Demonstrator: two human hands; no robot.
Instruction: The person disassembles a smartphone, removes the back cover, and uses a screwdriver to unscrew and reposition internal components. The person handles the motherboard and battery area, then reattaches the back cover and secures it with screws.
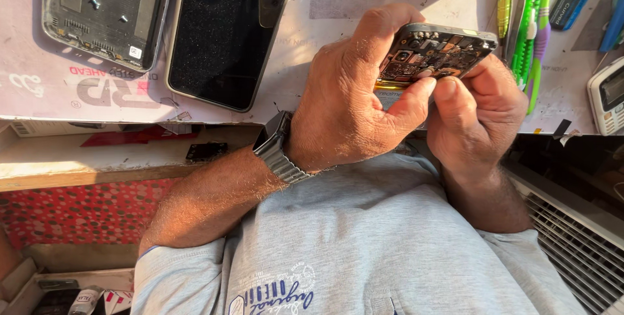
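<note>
My left hand (354, 97) grips an opened phone (435, 52) with its circuit boards and small parts exposed, held above the front edge of the work mat. My right hand (478, 117) supports the phone from the right, its thumb pressing on the inner parts near the lower edge. A dark metal watch (276, 149) sits on my left wrist. Whatever lies under the thumb is hidden.
On the work mat (58, 91) lie a second opened phone frame (104, 13) with several loose screws and a dark phone back panel (231, 29). Green and yellow tools (530, 29) stand at the right, beside a small white device (608, 97). A vent grille (572, 237) is lower right.
</note>
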